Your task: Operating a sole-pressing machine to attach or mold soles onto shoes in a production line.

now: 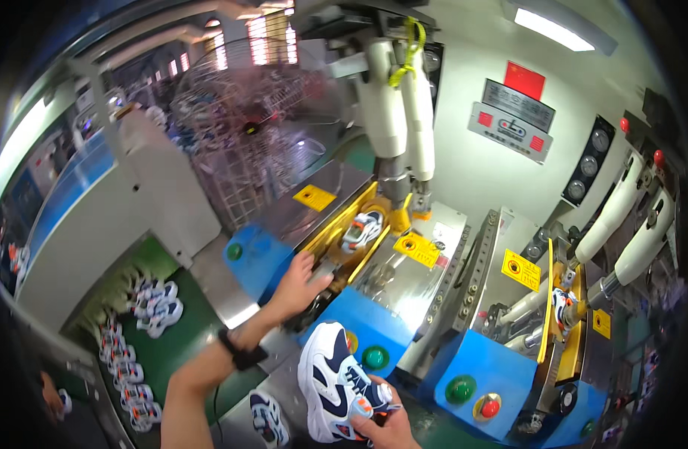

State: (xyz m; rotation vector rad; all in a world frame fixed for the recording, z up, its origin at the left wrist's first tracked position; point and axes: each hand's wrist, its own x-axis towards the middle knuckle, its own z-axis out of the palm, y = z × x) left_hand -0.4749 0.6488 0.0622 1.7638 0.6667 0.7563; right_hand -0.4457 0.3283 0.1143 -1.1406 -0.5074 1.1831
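Note:
My right hand (392, 428) grips a white and navy sneaker (323, 383) with orange accents by its collar, at the lower middle. My left hand (299, 288) is empty with its fingers apart, reaching over the front of the left press station. Just beyond it, another sneaker (363, 230) sits between the yellow pads of that station, below the white press cylinders (385, 97). A third sneaker (268, 419) lies on the metal ledge below my left forearm. A dark band wraps my left wrist.
Blue housings carry green buttons (375, 358) and a red button (490, 407). The right station holds a sneaker (561, 307) between yellow pads. Several sneakers stand in rows on a green conveyor (183, 359) at left. Another person's hand (56, 396) shows lower left. A large fan (250, 127) stands behind.

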